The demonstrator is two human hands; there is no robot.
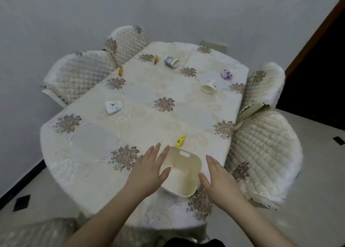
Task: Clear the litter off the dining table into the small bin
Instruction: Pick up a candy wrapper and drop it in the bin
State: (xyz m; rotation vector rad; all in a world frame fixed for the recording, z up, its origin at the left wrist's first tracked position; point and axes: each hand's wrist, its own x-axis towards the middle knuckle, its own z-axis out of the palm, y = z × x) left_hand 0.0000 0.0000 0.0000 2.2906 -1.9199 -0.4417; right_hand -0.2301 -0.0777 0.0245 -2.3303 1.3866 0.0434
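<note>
Hands [183,173] flanking bin [183,164], bin's base hidden

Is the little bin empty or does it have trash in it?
Empty. Looking into the bin, only its bare cream inside shows.

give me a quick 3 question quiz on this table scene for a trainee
1. True or false: the small bin already holds litter.
2. Which litter lies nearest the bin? A) purple wad B) yellow sachet C) grey cup
3. How many paper cups lie tipped over on the table?

Key:
1. False; its inside looks bare.
2. B
3. Three: the grey one, one at the left, one at the right. The left hand and right hand flank the bin, fingers open.
</note>
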